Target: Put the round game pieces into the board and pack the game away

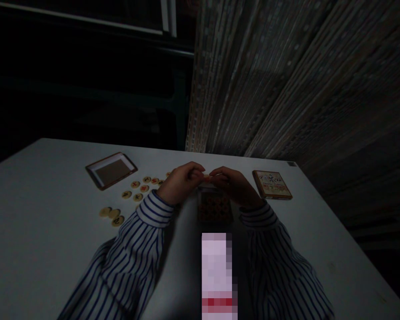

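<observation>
- the room was dark around a white table (320,249).
- the left hand (183,180) and right hand (234,183) pinched a piece (207,178) between their fingertips, over the far end of a filled box (205,190).
- loose pieces (138,197) lay left, near an open tray (113,172).
- a decorated case (272,184) lay right.

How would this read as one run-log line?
left hand: holding pale piece; right hand: same piece; open box: holds discs; loose discs: on table
</observation>
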### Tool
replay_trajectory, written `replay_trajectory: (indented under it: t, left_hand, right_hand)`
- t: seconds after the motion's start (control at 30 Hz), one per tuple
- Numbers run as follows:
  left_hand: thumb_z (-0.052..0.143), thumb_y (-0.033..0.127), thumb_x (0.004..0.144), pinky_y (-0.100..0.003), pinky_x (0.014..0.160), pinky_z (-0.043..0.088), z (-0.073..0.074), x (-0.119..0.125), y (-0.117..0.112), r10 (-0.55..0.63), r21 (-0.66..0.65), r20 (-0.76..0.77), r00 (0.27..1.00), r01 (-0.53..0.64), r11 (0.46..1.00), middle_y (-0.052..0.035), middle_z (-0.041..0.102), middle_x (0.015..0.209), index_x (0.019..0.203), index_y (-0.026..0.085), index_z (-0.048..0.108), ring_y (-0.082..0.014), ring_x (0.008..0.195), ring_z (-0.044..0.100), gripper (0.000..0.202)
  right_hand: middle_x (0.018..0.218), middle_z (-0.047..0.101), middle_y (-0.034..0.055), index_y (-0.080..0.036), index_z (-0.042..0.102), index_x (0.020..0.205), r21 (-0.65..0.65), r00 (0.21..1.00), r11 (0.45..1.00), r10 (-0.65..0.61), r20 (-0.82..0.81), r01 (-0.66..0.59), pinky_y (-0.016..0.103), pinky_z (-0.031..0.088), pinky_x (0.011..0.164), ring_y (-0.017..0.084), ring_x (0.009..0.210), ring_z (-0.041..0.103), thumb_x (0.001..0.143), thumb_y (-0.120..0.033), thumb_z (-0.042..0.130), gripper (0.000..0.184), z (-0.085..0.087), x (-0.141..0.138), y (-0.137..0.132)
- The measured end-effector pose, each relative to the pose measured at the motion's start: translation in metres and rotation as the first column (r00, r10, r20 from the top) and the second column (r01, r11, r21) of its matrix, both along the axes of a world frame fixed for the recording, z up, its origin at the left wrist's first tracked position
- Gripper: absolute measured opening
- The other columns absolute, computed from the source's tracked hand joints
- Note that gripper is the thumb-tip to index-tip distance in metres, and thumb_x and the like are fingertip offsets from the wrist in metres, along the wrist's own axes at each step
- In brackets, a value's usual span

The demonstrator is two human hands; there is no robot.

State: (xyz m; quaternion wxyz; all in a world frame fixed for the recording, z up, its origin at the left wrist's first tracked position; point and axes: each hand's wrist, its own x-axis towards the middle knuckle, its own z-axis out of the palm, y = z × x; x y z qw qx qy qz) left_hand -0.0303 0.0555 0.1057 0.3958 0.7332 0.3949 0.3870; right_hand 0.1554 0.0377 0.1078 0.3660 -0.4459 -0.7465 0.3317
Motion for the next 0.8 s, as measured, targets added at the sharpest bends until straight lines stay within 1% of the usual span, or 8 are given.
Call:
replay_trajectory:
  t: [0.07, 0.23, 0.33, 0.4, 0.47, 0.6, 0.7, 0.8]
  left_hand:
    - [0.055, 0.024, 0.073, -0.028, 0.068, 0.048, 0.0001, -0.0004, -0.0003, -0.007, 0.006, -0.006, 1.000, 0.007, 1.000, -0.0022, 0.061, 0.077, 0.092, 0.015, 0.054, -0.0127, 0.071, 0.059, 0.021]
    - [0.054, 0.022, 0.073, -0.026, 0.066, 0.047, 0.0003, -0.0005, -0.0021, -0.047, 0.027, -0.027, 0.999, 0.048, 0.998, -0.0013, 0.063, 0.075, 0.091, 0.015, 0.054, -0.0125, 0.070, 0.060, 0.019]
    - [0.053, 0.021, 0.074, -0.027, 0.067, 0.047, 0.0004, 0.0000, -0.0028, -0.079, 0.027, -0.032, 0.996, 0.080, 0.996, -0.0017, 0.064, 0.075, 0.091, 0.015, 0.054, -0.0126, 0.071, 0.060, 0.018]
    - [0.053, 0.020, 0.074, -0.028, 0.069, 0.047, 0.0005, 0.0001, -0.0027, -0.080, 0.032, -0.044, 0.996, 0.081, 0.996, -0.0024, 0.064, 0.077, 0.092, 0.015, 0.054, -0.0130, 0.072, 0.060, 0.018]
    - [0.053, 0.021, 0.074, -0.029, 0.069, 0.047, 0.0002, 0.0000, -0.0024, -0.069, 0.036, -0.055, 0.996, 0.071, 0.997, -0.0027, 0.064, 0.077, 0.091, 0.015, 0.054, -0.0133, 0.073, 0.060, 0.018]
    - [0.054, 0.025, 0.075, -0.028, 0.067, 0.047, -0.0015, -0.0008, -0.0021, -0.093, -0.010, -0.035, 0.995, 0.092, 0.996, -0.0026, 0.064, 0.076, 0.093, 0.016, 0.053, -0.0131, 0.071, 0.060, 0.021]
    - [0.055, 0.027, 0.074, -0.028, 0.066, 0.048, -0.0022, -0.0004, -0.0031, -0.130, -0.044, -0.046, 0.990, 0.128, 0.991, -0.0029, 0.064, 0.077, 0.096, 0.016, 0.053, -0.0133, 0.072, 0.060, 0.024]
    - [0.056, 0.028, 0.074, -0.028, 0.066, 0.048, -0.0012, 0.0012, -0.0048, -0.137, -0.050, -0.052, 0.989, 0.135, 0.990, -0.0027, 0.064, 0.076, 0.098, 0.016, 0.053, -0.0134, 0.071, 0.060, 0.027]
  right_hand:
    - [0.072, 0.062, 0.0010, -0.017, 0.057, 0.088, 0.028, 1.000, 1.000, 0.000, 0.022, -0.001, 0.020, 0.042, 0.054, 0.011, 0.064, 0.057, 0.076, -0.030, 0.055, 0.018, 0.0012, -0.0001, -0.0001]
    - [0.078, 0.063, 0.0021, -0.016, 0.059, 0.087, 0.093, 0.995, 0.995, -0.051, 0.082, 0.043, 0.021, 0.043, 0.059, 0.010, 0.067, 0.056, 0.076, -0.030, 0.056, 0.018, 0.0033, -0.0001, 0.0004]
    - [0.077, 0.064, 0.0020, -0.016, 0.059, 0.088, 0.078, 0.997, 0.997, -0.022, 0.077, 0.016, 0.021, 0.043, 0.059, 0.010, 0.066, 0.056, 0.075, -0.031, 0.056, 0.020, 0.0046, 0.0004, -0.0004]
    - [0.077, 0.064, 0.0021, -0.016, 0.060, 0.089, 0.076, 0.998, 0.997, 0.011, 0.069, -0.016, 0.021, 0.043, 0.060, 0.011, 0.068, 0.057, 0.075, -0.031, 0.056, 0.020, 0.0051, 0.0011, -0.0010]
    - [0.077, 0.065, 0.0020, -0.016, 0.060, 0.089, 0.091, 0.997, 0.996, 0.013, 0.078, -0.020, 0.021, 0.043, 0.060, 0.010, 0.068, 0.057, 0.076, -0.031, 0.056, 0.020, 0.0052, 0.0018, -0.0011]
    - [0.078, 0.064, 0.0014, -0.017, 0.060, 0.090, 0.141, 0.994, 0.990, -0.036, 0.104, 0.021, 0.021, 0.042, 0.060, 0.010, 0.067, 0.056, 0.077, -0.026, 0.054, 0.017, 0.0050, 0.0024, -0.0004]
    - [0.077, 0.065, 0.0010, -0.017, 0.060, 0.090, 0.154, 0.992, 0.987, -0.065, 0.108, 0.047, 0.021, 0.041, 0.059, 0.009, 0.066, 0.055, 0.077, -0.025, 0.054, 0.017, 0.0051, 0.0019, 0.0000]
    - [0.075, 0.064, 0.0007, -0.017, 0.060, 0.089, 0.152, 0.993, 0.987, -0.068, 0.098, 0.052, 0.021, 0.041, 0.058, 0.009, 0.064, 0.055, 0.076, -0.026, 0.054, 0.017, 0.0045, 0.0013, 0.0003]
